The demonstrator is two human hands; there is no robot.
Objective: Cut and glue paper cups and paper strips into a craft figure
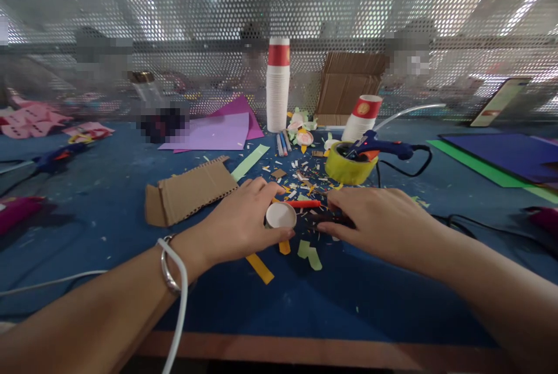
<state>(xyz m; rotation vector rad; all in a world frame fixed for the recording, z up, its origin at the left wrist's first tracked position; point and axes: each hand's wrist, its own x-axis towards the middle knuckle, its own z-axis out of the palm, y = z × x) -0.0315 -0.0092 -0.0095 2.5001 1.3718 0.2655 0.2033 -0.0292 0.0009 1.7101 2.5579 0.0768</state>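
Observation:
My left hand point(246, 220) is closed around a small round paper piece point(281, 215) with a white top and a raised rim, like a cut cup base. Thumb and fingers grip it from both sides. My right hand point(370, 214) is low over the table, thumb and fingers apart, around a dark object point(333, 220) that is partly hidden and hard to make out. Between the hands lies a red marker point(305, 204). Orange paper strips point(260, 269) and pale green paper pieces point(310, 254) lie just below my left hand.
Corrugated cardboard point(192, 191) lies left. Paper scraps point(300, 179) litter the middle. A blue glue gun point(383, 147) rests on yellow tape point(349, 164). Behind stand a tall cup stack point(278, 89) and a tilted one point(366, 112). A white cable point(181, 298) crosses my left wrist.

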